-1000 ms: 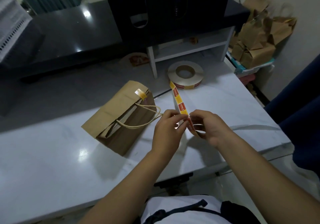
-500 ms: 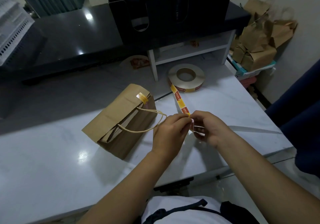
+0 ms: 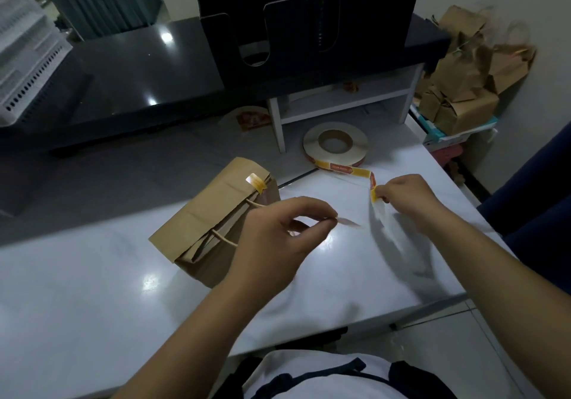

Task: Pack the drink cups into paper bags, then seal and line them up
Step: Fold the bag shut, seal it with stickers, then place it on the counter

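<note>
Pale sticker [image 3: 349, 222] in left hand [image 3: 275, 244] pinch, strip [image 3: 346, 170] in right hand [image 3: 411, 201]

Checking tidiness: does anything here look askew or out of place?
The paper bag lies on its side on the white table, not upright. At the far right, more brown bags sit in a jumbled heap, not a line.

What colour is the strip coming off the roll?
The strip is yellow with red blocks, clearest in the head view.
</note>
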